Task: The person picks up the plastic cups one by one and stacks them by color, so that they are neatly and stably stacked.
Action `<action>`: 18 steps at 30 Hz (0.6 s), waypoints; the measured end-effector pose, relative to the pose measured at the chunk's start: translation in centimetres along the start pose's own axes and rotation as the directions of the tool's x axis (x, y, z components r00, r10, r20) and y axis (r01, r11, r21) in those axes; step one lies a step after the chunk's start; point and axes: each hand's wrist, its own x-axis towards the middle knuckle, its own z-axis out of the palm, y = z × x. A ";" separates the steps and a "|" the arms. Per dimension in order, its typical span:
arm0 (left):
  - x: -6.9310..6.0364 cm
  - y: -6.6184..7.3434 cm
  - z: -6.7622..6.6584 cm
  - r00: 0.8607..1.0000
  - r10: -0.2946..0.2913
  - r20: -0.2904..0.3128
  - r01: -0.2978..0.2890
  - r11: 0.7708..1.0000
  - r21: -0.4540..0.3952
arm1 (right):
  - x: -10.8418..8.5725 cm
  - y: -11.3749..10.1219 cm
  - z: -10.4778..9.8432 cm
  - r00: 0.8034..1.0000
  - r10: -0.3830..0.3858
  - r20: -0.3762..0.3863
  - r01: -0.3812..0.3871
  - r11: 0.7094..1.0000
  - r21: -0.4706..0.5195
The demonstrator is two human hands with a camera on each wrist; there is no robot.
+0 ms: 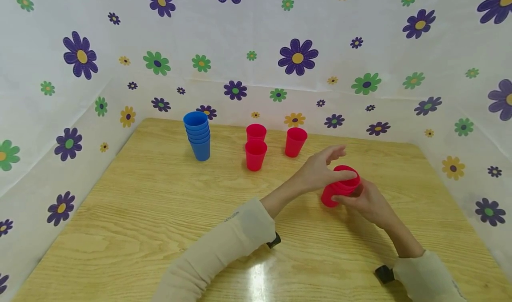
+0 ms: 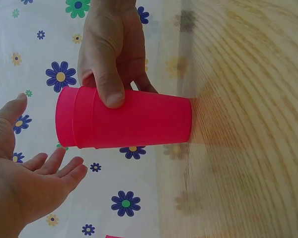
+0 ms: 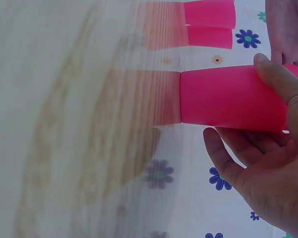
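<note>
- A stack of nested red plastic cups (image 1: 334, 194) stands upright on the wooden bench (image 1: 132, 231), towards its right edge and nearer the middle than the far edge; three rims show in the left wrist view.
- The right hand (image 1: 372, 204) grips this stack from the side, thumb on the near wall and fingers round the other side.
- The left hand (image 1: 320, 171) is spread, fingers and thumb apart, at the mouth of the stack; in the head view its thumb crosses over the opening, and whether it touches the rim I cannot tell.
- Near the middle of the far edge, two upright red cups (image 1: 255, 157) stand one in front of the other, the front one partly covering the rear.
- One more red cup (image 1: 295, 144) stands upright just to their right.
- A stack of nested blue cups (image 1: 201, 151) stands upright near the far-left corner.
- White flower-printed cloth (image 1: 256, 30) hangs behind the bench.
</note>
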 end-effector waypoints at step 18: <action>-1.2 -1.8 -2.4 0.998 0.008 -0.064 -0.010 1.000 -0.023 | -0.1 -0.4 0.0 1.000 0.024 -0.017 -0.024 1.000 0.014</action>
